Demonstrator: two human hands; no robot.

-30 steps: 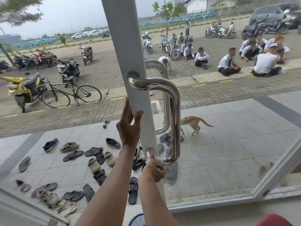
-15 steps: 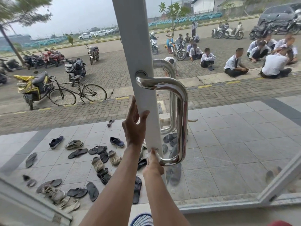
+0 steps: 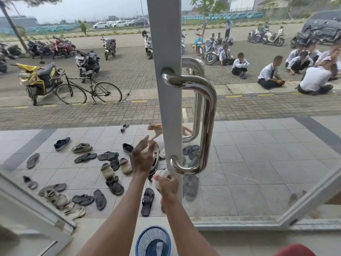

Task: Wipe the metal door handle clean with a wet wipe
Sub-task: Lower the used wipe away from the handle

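A shiny metal D-shaped door handle (image 3: 207,115) is fixed to the white door stile (image 3: 167,43) of a glass door. A matching handle sits behind the glass. My right hand (image 3: 167,184) is closed around a crumpled white wet wipe (image 3: 159,177), just left of and below the handle's lower curve, near the stile. My left hand (image 3: 142,157) hovers open in the air left of the stile, fingers spread, touching nothing.
A blue mesh basket (image 3: 153,241) stands on the floor below my arms. Beyond the glass lie several shoes and sandals (image 3: 108,170) on tiles, an orange cat (image 3: 156,129), a bicycle (image 3: 88,89), parked motorbikes and seated people (image 3: 270,74).
My left hand has let go of the door stile and dropped lower, open. My right hand with the wipe has come off the handle's lower end, down and to the left.
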